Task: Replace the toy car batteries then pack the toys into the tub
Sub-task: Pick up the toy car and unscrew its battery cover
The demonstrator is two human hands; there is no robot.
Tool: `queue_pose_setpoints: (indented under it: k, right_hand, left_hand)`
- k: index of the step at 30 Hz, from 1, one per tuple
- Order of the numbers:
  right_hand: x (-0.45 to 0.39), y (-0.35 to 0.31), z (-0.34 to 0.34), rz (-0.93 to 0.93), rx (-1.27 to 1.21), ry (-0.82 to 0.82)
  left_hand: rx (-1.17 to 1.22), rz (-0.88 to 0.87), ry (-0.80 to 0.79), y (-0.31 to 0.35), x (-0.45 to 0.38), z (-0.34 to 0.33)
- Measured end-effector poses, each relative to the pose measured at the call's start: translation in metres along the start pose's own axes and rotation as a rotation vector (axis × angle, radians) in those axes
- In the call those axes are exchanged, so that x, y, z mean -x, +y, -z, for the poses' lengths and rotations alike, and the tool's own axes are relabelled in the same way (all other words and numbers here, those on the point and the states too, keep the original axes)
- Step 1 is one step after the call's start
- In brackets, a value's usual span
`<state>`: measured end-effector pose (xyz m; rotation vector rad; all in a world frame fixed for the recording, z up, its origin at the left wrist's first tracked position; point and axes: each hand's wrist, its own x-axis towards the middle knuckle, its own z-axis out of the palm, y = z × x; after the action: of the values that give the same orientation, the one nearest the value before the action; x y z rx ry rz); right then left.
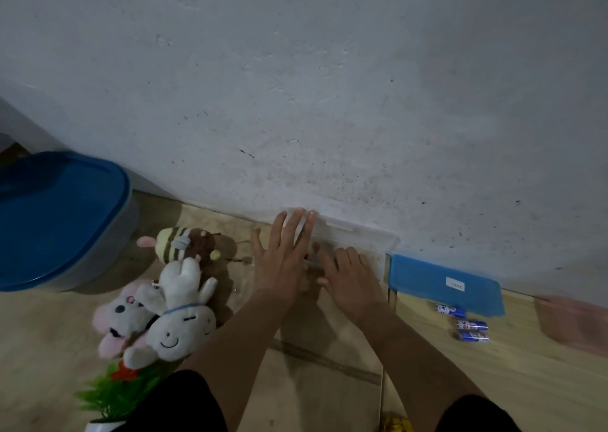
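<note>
A clear plastic tub (378, 234) stands on the floor against the wall, and both my hands reach into it. My left hand (283, 257) lies flat over the tub with its fingers straight and spread, the tips near the far rim. My right hand (348, 277) is beside it with the fingers bent down into the tub; a small dark thing shows between the hands, too hidden to name. The tub's blue lid (444, 283) lies to the right. Three blue batteries (472, 325) lie on the floor in front of the lid. No toy car is plainly visible.
Left of the tub lies a heap of plush toys: a striped bee (177, 244), a white rabbit (181, 326) and a pink-eared one (118, 316). A large blue-lidded container (56, 214) sits far left. A green plastic plant (115, 392) is by my knee.
</note>
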<state>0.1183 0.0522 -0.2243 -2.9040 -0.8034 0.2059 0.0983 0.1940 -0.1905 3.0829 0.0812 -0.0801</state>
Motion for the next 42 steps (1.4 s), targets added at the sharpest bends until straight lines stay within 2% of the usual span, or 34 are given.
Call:
queue_pose_setpoints:
  k: [3, 6, 9, 13, 17, 21, 25, 29, 34, 39, 42]
  right_hand:
    - [0.000, 0.001, -0.004, 0.007, 0.087, -0.024]
    - [0.002, 0.002, -0.004, 0.056, 0.136, -0.013]
    - [0.012, 0.000, -0.007, 0.070, 0.160, -0.018]
    - [0.015, 0.002, -0.006, 0.100, 0.209, 0.057]
    - [0.017, 0.002, 0.011, 0.101, 0.172, 0.226]
    - [0.036, 0.000, 0.031, -0.012, 0.147, 0.260]
    - [0.076, 0.004, 0.059, -0.241, 0.055, 0.137]
    - [0.131, 0.011, 0.073, -0.392, 0.047, 0.149]
    - [0.206, 0.029, 0.058, -0.527, 0.038, 0.187]
    - [0.279, 0.040, 0.021, -0.492, 0.022, 0.117]
    - [0.305, 0.041, 0.004, -0.466, 0.017, 0.120]
  left_hand:
    - [0.020, -0.002, -0.002, -0.001, 0.000, 0.000]
    - [0.041, -0.023, 0.072, -0.004, 0.002, -0.001]
    - [-0.001, -0.061, 0.004, -0.006, 0.004, 0.000]
    - [-0.057, -0.090, -0.034, -0.012, 0.004, 0.003]
    - [-0.029, -0.104, -0.064, -0.013, 0.005, 0.008]
    - [0.016, -0.108, -0.043, -0.013, 0.013, 0.015]
    - [0.102, -0.152, -0.031, -0.001, 0.028, 0.035]
    - [0.207, -0.222, 0.017, 0.026, 0.056, 0.044]
    - [0.200, -0.274, -0.177, 0.072, 0.112, 0.038]
    - [0.189, -0.218, -0.322, 0.122, 0.179, 0.013]
    - [0.157, -0.145, -0.357, 0.147, 0.212, 0.006]
